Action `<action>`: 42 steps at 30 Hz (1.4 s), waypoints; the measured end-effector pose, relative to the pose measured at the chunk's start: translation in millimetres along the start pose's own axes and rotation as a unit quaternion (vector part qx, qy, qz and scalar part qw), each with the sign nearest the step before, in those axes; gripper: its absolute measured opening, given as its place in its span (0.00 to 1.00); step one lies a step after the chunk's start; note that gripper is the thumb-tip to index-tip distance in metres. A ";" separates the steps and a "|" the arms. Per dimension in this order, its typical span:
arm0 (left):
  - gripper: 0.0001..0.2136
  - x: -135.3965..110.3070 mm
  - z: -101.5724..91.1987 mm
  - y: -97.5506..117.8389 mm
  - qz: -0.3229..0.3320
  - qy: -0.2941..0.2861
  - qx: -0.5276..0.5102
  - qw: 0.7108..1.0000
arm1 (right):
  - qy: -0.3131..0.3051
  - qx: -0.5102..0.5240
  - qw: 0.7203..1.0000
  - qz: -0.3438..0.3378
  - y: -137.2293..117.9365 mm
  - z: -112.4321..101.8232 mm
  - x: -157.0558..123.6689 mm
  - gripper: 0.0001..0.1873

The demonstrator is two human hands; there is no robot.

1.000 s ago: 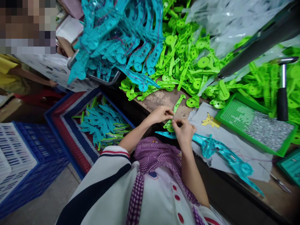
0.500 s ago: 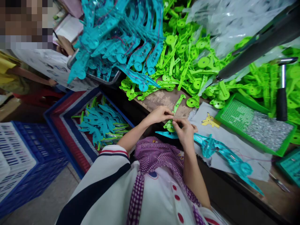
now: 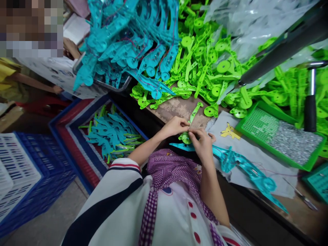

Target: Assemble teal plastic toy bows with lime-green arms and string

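Both hands meet over a long green plastic piece (image 3: 196,112) with a round end, near the table's front edge. My left hand (image 3: 176,125) pinches at its middle from the left. My right hand (image 3: 202,140) closes its thumb and fingers on the same spot from the right; anything small between the fingertips is hidden. Just below and to the right, a turquoise plastic shell (image 3: 246,164) with a thin pink wire lies along the table edge, its left tip passing under my right hand. A grey cloth (image 3: 222,121) with a yellow cartoon figure lies beneath the shell.
Green plastic parts (image 3: 205,65) are heaped behind, beside stacked turquoise shells (image 3: 128,44). To the right are a green tray (image 3: 289,140) of small metal pieces, a hammer (image 3: 311,95), a screwdriver (image 3: 304,198) and a dark hanging tool (image 3: 276,51). A lined crate (image 3: 79,143) stands left. A co-worker sits beyond.
Almost nothing differs. Both hands stay on the green piece with the fingers pressed together, and the view has shifted very slightly.
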State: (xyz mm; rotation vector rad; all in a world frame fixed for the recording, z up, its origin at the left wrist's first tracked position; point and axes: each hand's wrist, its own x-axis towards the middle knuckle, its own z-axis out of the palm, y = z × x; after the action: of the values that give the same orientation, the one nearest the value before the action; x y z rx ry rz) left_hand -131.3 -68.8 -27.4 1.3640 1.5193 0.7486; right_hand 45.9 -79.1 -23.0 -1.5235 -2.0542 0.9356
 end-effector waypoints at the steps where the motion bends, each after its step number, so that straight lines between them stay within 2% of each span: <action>1: 0.10 -1.2 1.3 0.5 -0.002 0.007 0.001 1.000 | -0.003 0.004 1.000 -0.001 0.8 -0.7 0.0 0.16; 4: 0.11 -4.4 3.7 6.2 -0.001 0.023 0.028 0.999 | -0.017 0.006 1.000 -0.016 2.4 -3.1 0.2 0.16; 9: 0.09 -7.3 3.9 23.7 -0.003 0.033 0.130 0.991 | -0.029 -0.020 0.998 -0.056 4.4 -5.3 -1.9 0.17; 17: 0.08 -4.3 4.4 28.8 -0.004 0.030 0.174 0.984 | 0.025 -0.039 0.996 -0.076 4.0 2.8 -19.1 0.18; 21: 0.07 -5.1 8.5 30.3 -0.003 0.057 0.199 0.978 | 0.061 -0.004 0.995 -0.077 9.9 7.7 -19.0 0.16; 26: 0.07 -8.8 11.1 24.1 -0.013 0.080 0.133 0.988 | 0.098 0.046 0.991 -0.077 17.8 14.1 -12.0 0.15; 31: 0.11 -7.8 6.4 9.1 -0.017 0.038 0.033 0.999 | 0.100 0.072 0.990 -0.070 18.8 15.0 -10.8 0.15; 35: 0.11 -6.2 3.9 7.1 -0.035 0.015 0.003 0.999 | 0.091 0.059 0.991 -0.081 18.1 14.0 -12.4 0.14; 38: 0.12 -7.0 5.1 14.7 -0.044 0.024 0.049 0.998 | 0.086 0.050 0.990 -0.096 18.5 14.1 -13.2 0.14; 42: 0.11 -11.1 10.3 29.6 -0.036 0.048 0.158 0.986 | 0.089 0.043 0.990 -0.098 19.9 14.9 -13.1 0.15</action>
State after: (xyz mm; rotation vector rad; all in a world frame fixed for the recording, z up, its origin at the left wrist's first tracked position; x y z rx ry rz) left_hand -110.5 -75.1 -2.3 1.5116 1.8121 0.5500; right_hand 53.3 -92.0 -46.9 -1.2835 -1.9677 0.7738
